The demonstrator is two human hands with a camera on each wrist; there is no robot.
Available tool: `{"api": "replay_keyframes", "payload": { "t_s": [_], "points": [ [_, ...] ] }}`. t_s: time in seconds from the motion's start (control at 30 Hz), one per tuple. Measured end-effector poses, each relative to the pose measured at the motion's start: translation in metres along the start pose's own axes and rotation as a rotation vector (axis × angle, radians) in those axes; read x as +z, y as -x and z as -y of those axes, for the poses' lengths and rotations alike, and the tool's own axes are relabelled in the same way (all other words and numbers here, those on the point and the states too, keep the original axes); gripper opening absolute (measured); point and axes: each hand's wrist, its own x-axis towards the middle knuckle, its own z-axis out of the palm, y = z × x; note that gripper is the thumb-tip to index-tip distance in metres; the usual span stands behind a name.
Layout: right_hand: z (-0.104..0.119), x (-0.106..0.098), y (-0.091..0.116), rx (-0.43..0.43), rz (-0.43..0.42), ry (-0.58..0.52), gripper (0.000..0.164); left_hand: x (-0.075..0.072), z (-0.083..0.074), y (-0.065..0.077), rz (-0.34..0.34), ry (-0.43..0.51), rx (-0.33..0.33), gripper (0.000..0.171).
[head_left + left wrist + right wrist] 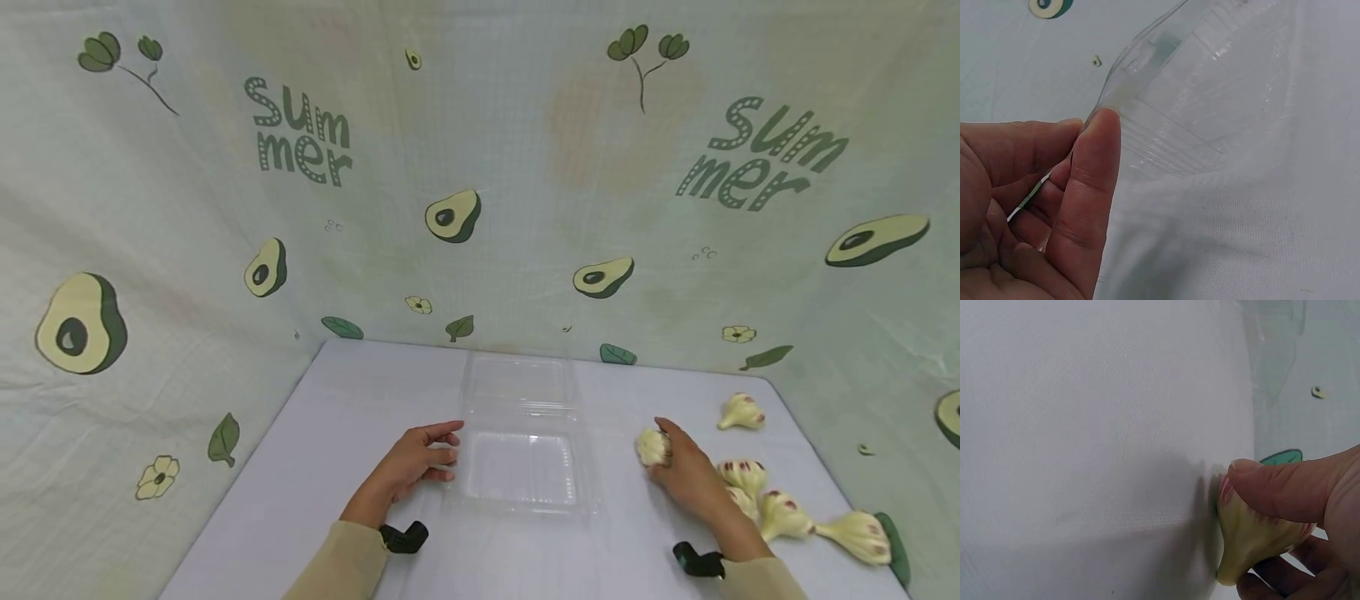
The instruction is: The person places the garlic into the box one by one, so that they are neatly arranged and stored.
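A clear plastic clamshell box (517, 467) lies on the white table with its lid (521, 379) folded back toward the rear wall. My left hand (415, 458) is at the box's left side; in the left wrist view its thumb and finger (1094, 162) pinch the thin clear rim. To the right of the box, my right hand (690, 471) grips a garlic bulb (654, 447), pale with reddish streaks. The right wrist view shows the thumb (1285, 487) across that bulb (1247, 534), with other fingers beneath it, close to the tabletop.
Several more garlic bulbs lie at the right: one bulb (742, 412) farther back, others bunched by the right forearm, and one bulb (862, 536) near the table's right edge. Cloth walls (517, 150) printed with avocados enclose the table (375, 392) at the back and sides.
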Motion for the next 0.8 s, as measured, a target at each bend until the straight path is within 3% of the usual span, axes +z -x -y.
{"api": "replay_keyframes", "payload": {
  "t_s": [0.27,0.57,0.8],
  "points": [
    [0.004,0.009,-0.003,0.049,-0.033,0.007,0.076,0.0,0.002,0.003,0.002,0.007,-0.004,0.059],
    [0.01,0.013,-0.008,0.135,-0.023,-0.152,0.079,-0.002,0.003,0.003,0.007,0.016,-0.007,0.06],
    [0.015,0.013,-0.014,0.176,-0.064,-0.257,0.079,-0.001,0.002,0.004,0.005,0.029,-0.004,0.059]
  ]
}}
